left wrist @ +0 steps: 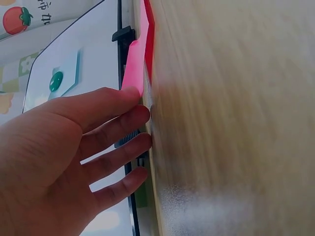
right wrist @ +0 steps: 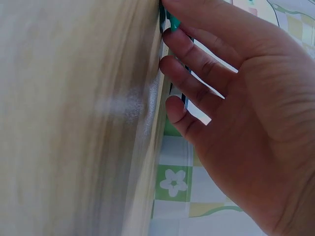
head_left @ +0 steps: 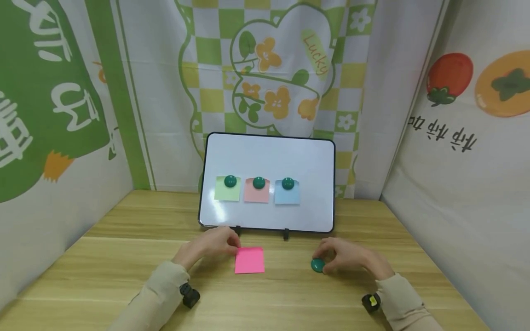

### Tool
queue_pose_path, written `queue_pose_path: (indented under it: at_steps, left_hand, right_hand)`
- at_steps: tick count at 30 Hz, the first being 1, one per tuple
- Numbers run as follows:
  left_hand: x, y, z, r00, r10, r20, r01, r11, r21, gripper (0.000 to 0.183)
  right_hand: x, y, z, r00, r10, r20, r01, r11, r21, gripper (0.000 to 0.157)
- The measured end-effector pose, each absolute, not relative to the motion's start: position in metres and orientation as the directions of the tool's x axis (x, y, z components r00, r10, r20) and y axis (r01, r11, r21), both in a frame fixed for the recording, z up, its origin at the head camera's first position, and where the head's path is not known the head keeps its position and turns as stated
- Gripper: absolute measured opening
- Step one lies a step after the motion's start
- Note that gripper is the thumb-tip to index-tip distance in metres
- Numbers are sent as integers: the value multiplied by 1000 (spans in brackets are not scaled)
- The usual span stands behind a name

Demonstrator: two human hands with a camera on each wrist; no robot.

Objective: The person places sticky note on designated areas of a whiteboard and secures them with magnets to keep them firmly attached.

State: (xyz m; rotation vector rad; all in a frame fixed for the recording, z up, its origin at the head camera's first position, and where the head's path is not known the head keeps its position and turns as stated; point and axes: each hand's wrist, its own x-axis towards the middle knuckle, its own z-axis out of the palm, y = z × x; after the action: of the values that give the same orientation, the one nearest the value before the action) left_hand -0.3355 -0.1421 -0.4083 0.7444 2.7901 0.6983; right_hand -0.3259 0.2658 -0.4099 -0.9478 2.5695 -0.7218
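At its upper left corner, a bright pink sticky note [head_left: 250,261] is pinched by my left hand [head_left: 215,241]. In the left wrist view the thumb lies on the note [left wrist: 133,69], which stands partly raised off the wood, and the other fingers spread below. To the right, my right hand [head_left: 345,255] holds a round green magnet [head_left: 317,265] at the tabletop between thumb and fingers. Only a sliver of that magnet [right wrist: 173,22] shows in the right wrist view, mostly hidden by the fingers.
A black-framed whiteboard [head_left: 269,156] stands behind the hands on small black feet [head_left: 286,234]. It bears green [head_left: 227,195], salmon [head_left: 256,196] and blue [head_left: 287,197] notes, each under a green magnet. The wooden table [head_left: 290,299] is bordered by printed curtains [head_left: 157,92].
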Motion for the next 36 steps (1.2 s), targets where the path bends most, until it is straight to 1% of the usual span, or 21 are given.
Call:
queue_pose_path:
  at_steps: [10,15,21,28,33,36]
  left_hand:
    - [-336,-141,-408,-863,504,-24,443,780,442,6]
    - [-337,-140,-409,-857,516,-6,459,768,446,7]
    - [-338,-140,-410,-850,527,15,468,742,481,7]
    - [-339,-133,-407,-846,528,76,493,718,492,8]
    - [-340,-130,-405,-847,514,133,504,699,507,7]
    - [-340,-129,-405,-852,503,145,500,702,507,7]
  right_hand:
    - [-327,267,-411,-728,-678,-103,-522,644,-559,31]
    - [-328,269,-412,-730,-677,-98,-528,648,-548,30]
    - [-329,270,-411,-727,-681,-86,-540,646,-539,31]
    - [-327,271,-408,-737,-672,-67,-548,653,-523,33]
    - [-326,271,-407,-729,-683,-52,-561,639,-525,33]
    - [-326,270,-407,-723,-691,-28,-579,627,-522,33]
